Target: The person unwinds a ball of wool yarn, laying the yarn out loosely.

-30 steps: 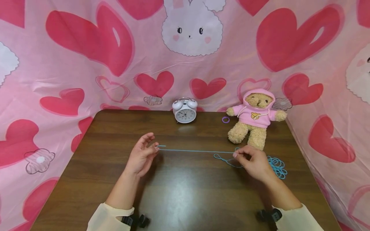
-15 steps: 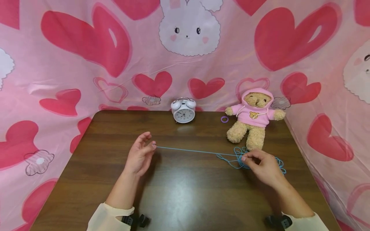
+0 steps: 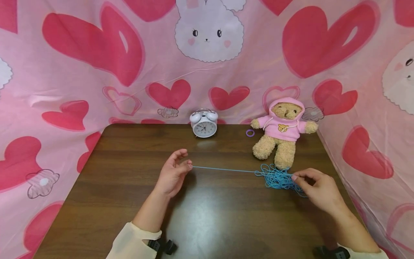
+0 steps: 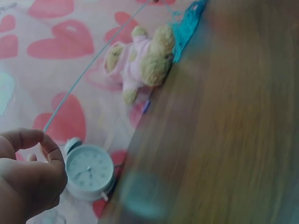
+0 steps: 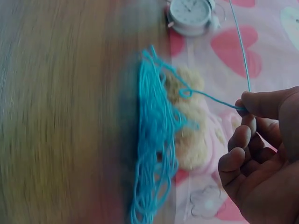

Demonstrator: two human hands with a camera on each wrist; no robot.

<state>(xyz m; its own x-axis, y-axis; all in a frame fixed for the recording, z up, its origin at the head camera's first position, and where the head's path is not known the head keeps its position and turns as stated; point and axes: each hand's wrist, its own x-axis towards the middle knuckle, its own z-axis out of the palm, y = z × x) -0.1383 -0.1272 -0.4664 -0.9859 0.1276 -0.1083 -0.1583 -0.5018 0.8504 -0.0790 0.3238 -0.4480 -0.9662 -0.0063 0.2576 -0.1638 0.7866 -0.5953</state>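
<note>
A light-blue string runs straight between the two hands above the table. My left hand pinches one part of it between thumb and forefinger; in the left wrist view the string leaves those fingertips. On the right, my right hand pinches the string too, its other fingers curled loosely in the right wrist view. From that pinch a slack length leads down to a loose, looped heap of the same string, which lies by the teddy bear's feet, left of the right hand in the head view.
A teddy bear in a pink hoodie lies at the back right of the brown wooden table. A purple ring is beside its arm. At the back edge stands a white alarm clock, before a pink heart-patterned cloth.
My right hand has moved right, uncovering the string heap. The left hand shifts right in the last half second, still pinching the string. The short string end beyond its fingertips is no longer visible.
</note>
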